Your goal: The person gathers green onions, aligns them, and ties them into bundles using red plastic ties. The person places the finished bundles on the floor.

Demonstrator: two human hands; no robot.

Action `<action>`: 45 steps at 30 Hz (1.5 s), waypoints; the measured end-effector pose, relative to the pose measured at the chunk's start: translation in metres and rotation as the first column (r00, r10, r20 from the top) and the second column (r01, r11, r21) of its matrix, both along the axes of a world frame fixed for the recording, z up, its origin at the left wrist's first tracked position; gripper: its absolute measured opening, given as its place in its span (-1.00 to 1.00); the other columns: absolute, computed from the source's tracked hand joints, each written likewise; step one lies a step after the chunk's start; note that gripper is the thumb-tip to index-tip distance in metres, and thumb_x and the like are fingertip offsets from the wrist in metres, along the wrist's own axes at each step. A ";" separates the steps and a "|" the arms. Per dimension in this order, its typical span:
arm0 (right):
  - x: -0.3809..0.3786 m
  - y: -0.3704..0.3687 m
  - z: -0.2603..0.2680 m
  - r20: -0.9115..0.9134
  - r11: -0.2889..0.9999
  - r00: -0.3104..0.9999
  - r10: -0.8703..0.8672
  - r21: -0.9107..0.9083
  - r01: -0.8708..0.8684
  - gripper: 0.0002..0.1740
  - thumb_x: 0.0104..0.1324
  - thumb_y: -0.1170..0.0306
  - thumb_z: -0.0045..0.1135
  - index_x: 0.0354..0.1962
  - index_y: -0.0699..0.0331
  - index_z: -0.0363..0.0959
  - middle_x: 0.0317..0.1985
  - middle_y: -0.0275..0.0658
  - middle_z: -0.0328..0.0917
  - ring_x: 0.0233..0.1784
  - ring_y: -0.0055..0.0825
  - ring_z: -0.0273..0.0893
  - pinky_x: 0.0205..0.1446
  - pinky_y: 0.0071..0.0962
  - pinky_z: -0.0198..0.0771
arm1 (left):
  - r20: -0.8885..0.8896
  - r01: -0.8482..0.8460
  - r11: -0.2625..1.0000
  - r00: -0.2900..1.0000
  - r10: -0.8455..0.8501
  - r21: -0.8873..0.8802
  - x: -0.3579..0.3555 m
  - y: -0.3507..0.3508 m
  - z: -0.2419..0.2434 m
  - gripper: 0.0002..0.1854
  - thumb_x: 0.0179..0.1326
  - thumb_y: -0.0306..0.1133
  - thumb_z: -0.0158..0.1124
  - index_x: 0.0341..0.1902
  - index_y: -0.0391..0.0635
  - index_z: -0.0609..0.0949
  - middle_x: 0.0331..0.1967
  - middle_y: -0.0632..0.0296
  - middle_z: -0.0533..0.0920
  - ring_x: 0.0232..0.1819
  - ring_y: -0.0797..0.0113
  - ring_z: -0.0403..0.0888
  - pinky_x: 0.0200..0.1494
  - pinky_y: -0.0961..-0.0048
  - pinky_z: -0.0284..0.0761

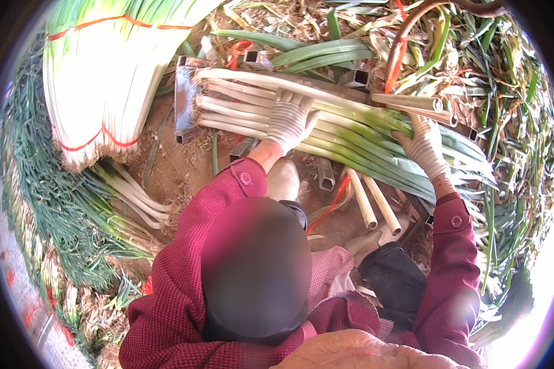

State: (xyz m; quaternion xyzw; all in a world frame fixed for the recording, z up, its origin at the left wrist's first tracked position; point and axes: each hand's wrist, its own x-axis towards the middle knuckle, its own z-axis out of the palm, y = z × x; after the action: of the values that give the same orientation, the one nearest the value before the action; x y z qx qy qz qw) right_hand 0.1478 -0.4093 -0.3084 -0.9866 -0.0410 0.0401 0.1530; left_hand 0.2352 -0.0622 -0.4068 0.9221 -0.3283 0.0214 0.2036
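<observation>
Long leeks (240,108) lie side by side across a metal frame (187,99), their rooted white ends at its left upright plate. My left hand (293,117), in a ribbed light glove, is on the white stalks, its fingertips tucked at the uppermost leek and its thumb apart. Farther right, my right hand (424,143), gloved alike, grips the green part near the upper edge of the row; some fingertips are hidden near two pale poles (411,102). Two more pale poles (369,203) stick out below the leeks. Red ties (240,50) hang around the frame.
Large leek bundles (106,83) with red bands stand at upper left. Loose leeks (138,203) lie below them, beside a dark green leaf heap (51,184). Leaf litter (517,115) piles up at right. A curved metal bar (411,27) rises at the top. A blurred dark round shape fills the lower middle.
</observation>
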 end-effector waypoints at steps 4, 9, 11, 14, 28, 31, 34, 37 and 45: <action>0.005 -0.008 -0.005 -0.075 1.000 0.997 -0.014 0.007 0.015 -0.34 0.21 0.13 0.47 0.22 0.18 0.52 0.11 0.10 0.63 0.20 0.11 0.56 0.28 -0.07 0.46 | 0.041 -0.003 0.999 0.999 0.006 -0.053 0.002 -0.001 0.008 -0.51 0.21 -0.12 0.35 0.15 -0.11 0.59 0.13 -0.03 0.58 0.23 -0.08 0.47 0.49 -0.14 0.17; 0.010 -0.014 -0.012 -0.176 0.998 0.984 -0.033 -0.050 0.024 -0.37 0.27 0.11 0.40 0.23 0.16 0.52 0.10 0.12 0.63 0.19 0.10 0.58 0.25 -0.10 0.49 | 0.085 0.010 0.978 0.996 0.008 -0.211 -0.001 0.005 0.006 -0.45 0.19 -0.24 0.41 0.24 -0.09 0.52 0.15 -0.06 0.57 0.27 -0.14 0.47 0.48 -0.16 0.23; 0.010 -0.015 -0.014 -0.121 1.000 0.993 0.017 -0.002 -0.017 -0.41 0.32 0.09 0.34 0.24 0.12 0.52 0.06 0.05 0.67 0.14 0.05 0.62 0.19 -0.10 0.51 | 0.075 -0.005 0.944 0.997 0.032 -0.329 -0.002 0.008 0.002 -0.43 0.19 -0.29 0.43 0.28 -0.08 0.50 0.16 -0.08 0.57 0.27 -0.16 0.48 0.46 -0.14 0.28; 0.007 -0.014 -0.013 -0.134 0.999 0.991 -0.022 -0.034 0.017 -0.45 0.35 0.07 0.30 0.23 0.06 0.54 -0.01 -0.02 0.71 0.05 -0.03 0.67 0.11 -0.10 0.54 | 0.087 -0.053 0.921 0.992 0.093 -0.387 -0.004 0.010 -0.003 -0.40 0.21 -0.32 0.43 0.32 -0.08 0.47 0.15 -0.09 0.57 0.22 -0.19 0.51 0.38 -0.14 0.36; 0.029 -0.006 -0.013 -0.201 0.997 0.979 0.018 -0.075 -0.034 -0.62 0.44 0.03 0.13 0.13 -0.13 0.62 -0.03 -0.11 0.70 0.04 -0.07 0.66 0.10 -0.10 0.55 | 0.065 -0.123 0.949 0.992 0.108 0.289 0.035 -0.012 0.026 -0.46 0.09 -0.08 0.53 0.15 0.04 0.66 0.14 0.21 0.61 0.17 0.04 0.55 0.19 -0.03 0.46; 0.027 -0.005 -0.015 -0.113 0.993 0.993 0.047 -0.099 -0.058 -0.60 0.46 0.01 0.11 0.13 -0.08 0.62 -0.06 -0.10 0.71 0.02 -0.07 0.66 0.09 -0.09 0.55 | 0.097 0.004 0.981 0.995 -0.023 0.194 0.044 -0.010 0.021 -0.42 0.06 -0.11 0.55 0.16 -0.01 0.61 0.17 0.17 0.61 0.25 -0.01 0.51 0.35 -0.03 0.37; 0.025 -0.002 -0.015 -0.259 0.995 0.964 -0.051 -0.093 0.028 -0.56 0.46 0.05 0.10 0.16 0.06 0.59 0.04 -0.02 0.68 0.11 0.01 0.62 0.21 -0.07 0.47 | 0.106 0.053 0.999 0.993 -0.053 -0.001 0.040 -0.006 0.006 -0.28 0.08 -0.12 0.54 0.29 -0.10 0.49 0.25 0.02 0.55 0.36 -0.06 0.42 0.46 -0.13 0.23; 0.026 -0.001 -0.015 -0.271 0.994 0.962 -0.015 0.101 0.044 -0.53 0.46 0.07 0.11 0.18 0.11 0.58 0.08 0.05 0.65 0.16 0.08 0.58 0.26 -0.05 0.44 | 0.147 0.045 0.998 0.988 -0.040 -0.034 0.031 -0.001 -0.004 -0.22 0.11 -0.09 0.52 0.35 -0.15 0.44 0.29 -0.07 0.51 0.37 -0.11 0.40 0.48 -0.17 0.19; 0.030 -0.001 -0.035 -0.303 0.988 0.944 -0.130 -0.120 0.098 -0.58 0.40 0.10 0.19 0.16 -0.01 0.63 0.07 0.00 0.67 0.13 0.02 0.62 0.26 -0.08 0.46 | 0.099 0.005 0.995 0.995 -0.015 0.095 0.029 -0.002 0.000 -0.22 0.27 0.05 0.33 0.43 -0.20 0.40 0.38 -0.10 0.45 0.46 -0.15 0.33 0.56 -0.19 0.05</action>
State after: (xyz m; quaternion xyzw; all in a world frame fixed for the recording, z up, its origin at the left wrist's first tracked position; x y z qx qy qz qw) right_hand 0.1781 -0.4100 -0.3434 -0.9753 0.0428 0.1877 0.1085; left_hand 0.2645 -0.0644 -0.4065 0.9269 -0.3433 0.0506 0.1431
